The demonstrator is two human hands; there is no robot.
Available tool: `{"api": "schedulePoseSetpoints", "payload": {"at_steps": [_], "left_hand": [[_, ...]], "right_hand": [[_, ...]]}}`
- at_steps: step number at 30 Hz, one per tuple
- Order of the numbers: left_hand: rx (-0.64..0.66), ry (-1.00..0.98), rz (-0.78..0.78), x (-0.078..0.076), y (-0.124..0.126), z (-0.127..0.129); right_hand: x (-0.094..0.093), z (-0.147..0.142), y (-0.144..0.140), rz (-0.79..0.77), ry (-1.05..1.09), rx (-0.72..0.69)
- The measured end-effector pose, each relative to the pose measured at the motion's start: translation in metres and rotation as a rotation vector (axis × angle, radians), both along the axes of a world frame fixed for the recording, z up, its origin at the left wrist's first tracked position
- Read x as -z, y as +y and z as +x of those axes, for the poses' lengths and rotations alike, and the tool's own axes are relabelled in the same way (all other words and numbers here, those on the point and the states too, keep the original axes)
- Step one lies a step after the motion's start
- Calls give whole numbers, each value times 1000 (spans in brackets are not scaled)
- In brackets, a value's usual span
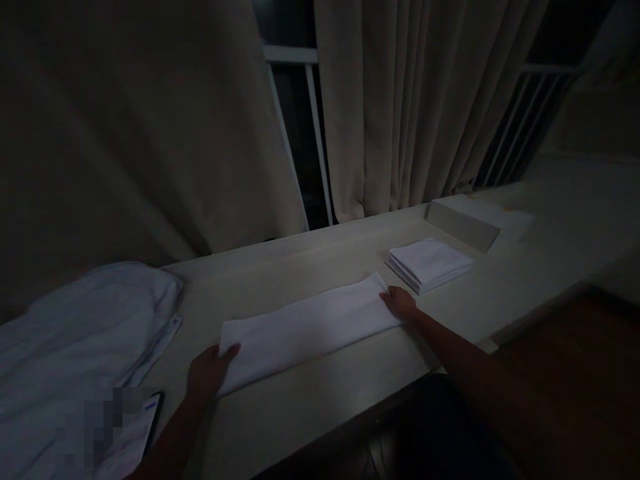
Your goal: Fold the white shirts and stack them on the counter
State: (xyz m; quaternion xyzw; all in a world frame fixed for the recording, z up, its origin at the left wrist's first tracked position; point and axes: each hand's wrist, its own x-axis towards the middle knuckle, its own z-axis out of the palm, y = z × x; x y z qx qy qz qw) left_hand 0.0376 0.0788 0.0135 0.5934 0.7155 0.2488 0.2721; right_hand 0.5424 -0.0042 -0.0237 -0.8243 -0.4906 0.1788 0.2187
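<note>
A white cloth (310, 327), folded into a long strip, lies across the pale table in front of me. My left hand (210, 367) pinches its left end, thumb on top and fingers beneath. At the opposite end, my right hand (400, 302) grips the short edge between thumb and fingers. Just beyond my right hand sits a stack of folded white cloths (433, 261). To the left of my left hand is a large heap of loose white fabric (95, 327).
A phone or tablet (135, 433) with a lit screen rests at the lower left, partly blurred out. A white box (465, 223) stands at the back right of the table (320, 413). Beige curtains (390, 100) hang behind, before barred dark windows. The room is dim.
</note>
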Motion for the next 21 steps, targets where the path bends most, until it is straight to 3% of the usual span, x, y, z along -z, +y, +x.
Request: {"api": "schedulePoseSetpoints", "payload": {"at_steps": [7,11,16,21], "left_hand": [[-16,41,46,15,-33,-11],[-21,-39,38,14,-50,-19],[-40,-165,35,11,-69,-22],[-92,-178,27,14,-71,-23]], "right_hand": [[-9,7,-3,-4,60,-102],[-18,6,-12,5,144,-118],[-27,6,-34,58,252,-53],[-23,-13,-52,153,248,57]]}}
